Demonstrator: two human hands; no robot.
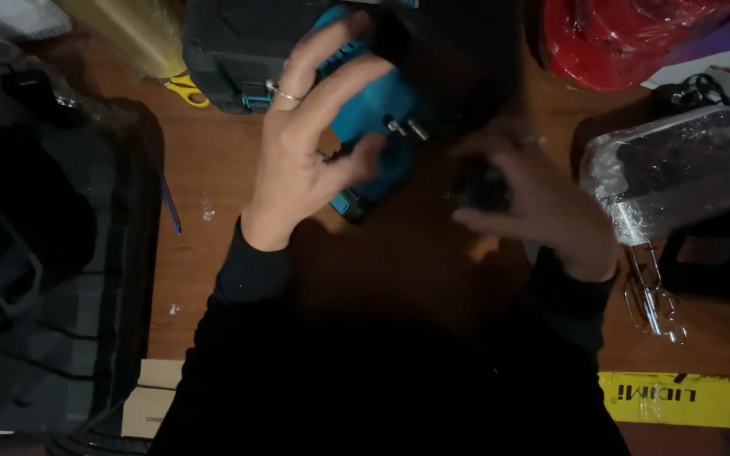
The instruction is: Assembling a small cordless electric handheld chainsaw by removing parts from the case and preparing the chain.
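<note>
- Head view, dim light: left hand [297,160] is curled over a teal and black plastic power tool [373,127]; thumb and fingers arch around the tool body, partly spread, a ring on one finger. Grip looks loose, more a steadying cup than a clamp.
- Right hand [534,203] is closed around a small dark object [479,187], pinched between thumb and fingers just right of the tool; too dark and blurred to identify.
- Power tool lies on the brown wooden tabletop [213,169], near the centre of the far half, with two short metal pins [407,128] showing on its near side.
- Judgement, risk: with the left grip this light, the tool could roll or twist if the right hand pushes against it. The small dark piece could slip from the fingers and vanish into the shadow on the table. Poor light makes misalignment likely.
- Black plastic case [238,51] sits just beyond the tool; contents not visible.
- Clear plastic wrap [678,169] on the right encloses a dark appliance; metal whisk beaters [652,295] lie bare beside it.
- Red object in shiny film [618,38] at far right; contents unclear.
- Yellow-handled scissors [186,89] lie at the case's left corner; large dark bag [44,253] at left, interior not readable.
</note>
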